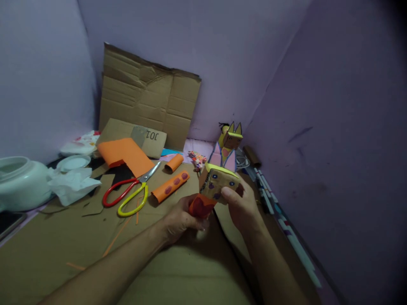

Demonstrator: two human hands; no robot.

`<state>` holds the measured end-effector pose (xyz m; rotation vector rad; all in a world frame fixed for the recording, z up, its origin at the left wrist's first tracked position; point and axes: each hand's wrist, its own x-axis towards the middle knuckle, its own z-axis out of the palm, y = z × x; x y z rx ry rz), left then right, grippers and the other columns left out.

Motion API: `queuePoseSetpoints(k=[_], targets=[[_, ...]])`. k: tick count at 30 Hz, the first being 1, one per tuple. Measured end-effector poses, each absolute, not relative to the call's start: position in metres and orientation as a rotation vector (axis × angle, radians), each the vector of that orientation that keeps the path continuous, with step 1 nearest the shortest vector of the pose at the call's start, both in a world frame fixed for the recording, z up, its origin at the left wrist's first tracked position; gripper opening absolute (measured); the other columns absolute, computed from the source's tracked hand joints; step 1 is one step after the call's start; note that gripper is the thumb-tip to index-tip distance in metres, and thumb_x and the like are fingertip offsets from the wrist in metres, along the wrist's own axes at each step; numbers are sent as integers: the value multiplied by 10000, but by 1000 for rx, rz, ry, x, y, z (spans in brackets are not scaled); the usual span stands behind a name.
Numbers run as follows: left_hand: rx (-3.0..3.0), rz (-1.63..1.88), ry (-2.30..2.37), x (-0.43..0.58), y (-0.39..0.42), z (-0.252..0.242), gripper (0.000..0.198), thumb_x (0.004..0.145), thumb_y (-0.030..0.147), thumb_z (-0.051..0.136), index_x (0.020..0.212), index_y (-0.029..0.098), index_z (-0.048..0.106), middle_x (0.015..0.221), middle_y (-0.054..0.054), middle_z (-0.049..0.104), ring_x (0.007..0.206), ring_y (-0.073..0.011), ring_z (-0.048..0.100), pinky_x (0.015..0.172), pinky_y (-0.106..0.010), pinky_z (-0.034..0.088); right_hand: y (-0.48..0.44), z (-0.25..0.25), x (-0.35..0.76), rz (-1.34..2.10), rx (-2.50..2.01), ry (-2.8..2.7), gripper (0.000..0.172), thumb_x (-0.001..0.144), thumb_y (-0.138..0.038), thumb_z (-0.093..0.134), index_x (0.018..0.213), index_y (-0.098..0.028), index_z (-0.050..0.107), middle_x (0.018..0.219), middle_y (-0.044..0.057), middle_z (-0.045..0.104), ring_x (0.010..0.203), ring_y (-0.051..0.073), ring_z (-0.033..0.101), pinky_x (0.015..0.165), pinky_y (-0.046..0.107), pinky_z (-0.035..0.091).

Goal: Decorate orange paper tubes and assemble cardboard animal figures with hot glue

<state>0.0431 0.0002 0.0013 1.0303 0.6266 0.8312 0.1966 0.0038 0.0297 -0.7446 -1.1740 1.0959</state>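
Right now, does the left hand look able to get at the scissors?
Probably yes, but only once freed: the left hand is holding the orange piece. The scissors lie nearby with nothing on top, and the way to their handles looks open.

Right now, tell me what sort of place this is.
Probably a craft corner: metal scissors with red and yellow handles, a spotted orange paper tube, and a brown cardboard head with drawn eyes.

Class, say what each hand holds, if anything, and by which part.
The left hand grips the orange roll by its left side; the right hand, the cardboard head by its right side.
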Motion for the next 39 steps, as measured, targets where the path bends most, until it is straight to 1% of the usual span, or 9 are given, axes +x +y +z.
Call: queuePoseSetpoints(k=[5,9,14,22,26,29,33,36,39], targets=[[1118,819,595,35,5,7,493,495,165,793,965,155,647,871,-39,642,798,-180,543,701,-279,410,6,30,201,1065,-740,-1119,390,649,-357,798,994,-232,665,993,49,704,905,248,637,766,345,508],[1183,929,595,24,11,8,706,577,274,814,1227,192,549,1113,-91,605,1055,-276,544,868,-365,423,9,30,204,1015,-818,-1123,430,625,-322,816,1014,-243,649,1052,51,693,974,257,624,840,364,494],[1155,1149,740,15,19,12,791,583,276,831,1290,174,494,1297,-149,536,1228,-327,469,916,-362,432,9,25,195,1028,-900,-1242,553,587,-328,822,1095,-234,626,1100,71,679,1022,274,614,925,426,454],[1186,1004,584,14,20,14,629,634,267,797,1209,172,558,1229,-143,625,1142,-350,563,915,-431,469,10,16,186,1045,-917,-1376,692,605,-435,799,1225,-227,572,1212,106,640,1108,295,591,978,473,429],[1153,1078,650,10,19,23,580,609,250,803,1145,157,600,1150,-125,665,1098,-332,591,885,-392,485,14,11,187,1160,-885,-1351,932,536,-530,819,1342,-223,465,1332,140,537,1147,310,563,1017,487,391],[1044,1171,688,7,19,32,560,581,244,808,1099,150,615,1067,-114,697,1012,-317,634,838,-380,505,16,5,183,1233,-963,-1321,1056,435,-519,862,1346,-197,435,1346,172,499,1144,319,550,1005,495,394],[922,1251,673,3,19,42,493,599,213,785,1058,145,619,908,-89,729,840,-270,684,751,-354,530,10,2,171,1367,-977,-1389,900,424,-371,888,1223,-178,522,1238,148,591,1115,300,567,980,476,415],[905,1278,656,4,18,45,507,593,203,779,1067,140,610,917,-102,733,826,-270,689,748,-365,540,4,4,160,1375,-1018,-1389,746,428,-276,882,1100,-178,573,1122,101,650,1046,273,595,943,438,436],[910,1278,680,8,15,45,511,595,197,776,1076,142,610,921,-100,735,812,-257,690,756,-365,544,0,4,153,1362,-1072,-1368,646,440,-251,873,1012,-184,580,977,46,668,888,227,613,823,387,483]])
